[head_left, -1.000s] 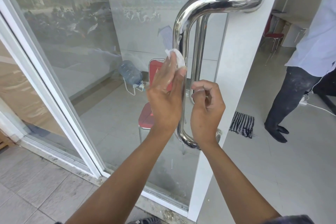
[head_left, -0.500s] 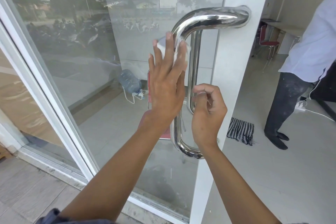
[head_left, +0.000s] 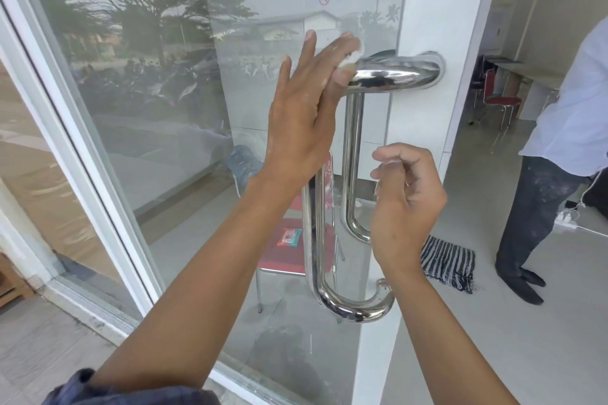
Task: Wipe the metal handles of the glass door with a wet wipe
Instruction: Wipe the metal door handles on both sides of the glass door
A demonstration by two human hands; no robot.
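A polished metal D-shaped handle (head_left: 388, 74) is fixed to the glass door (head_left: 171, 115). My left hand (head_left: 302, 115) presses a white wet wipe (head_left: 353, 56) against the handle's upper bend, with the outer fingers spread straight. Most of the wipe is hidden under my fingers. My right hand (head_left: 404, 204) hovers lower, beside the vertical bar, with fingers loosely curled and nothing visible in them. A second handle (head_left: 352, 154) shows through the glass on the door's inner side.
Behind the glass stands a red chair (head_left: 286, 250) with a wipes packet (head_left: 289, 236) on its seat. A striped cloth (head_left: 449, 263) lies on the floor inside. A person (head_left: 559, 154) in a white shirt stands at the right. White door frame (head_left: 82, 174) at left.
My left hand has slid the wipe up the vertical bar to the handle's top bend. My right hand has stayed at about the same height beside the bar.
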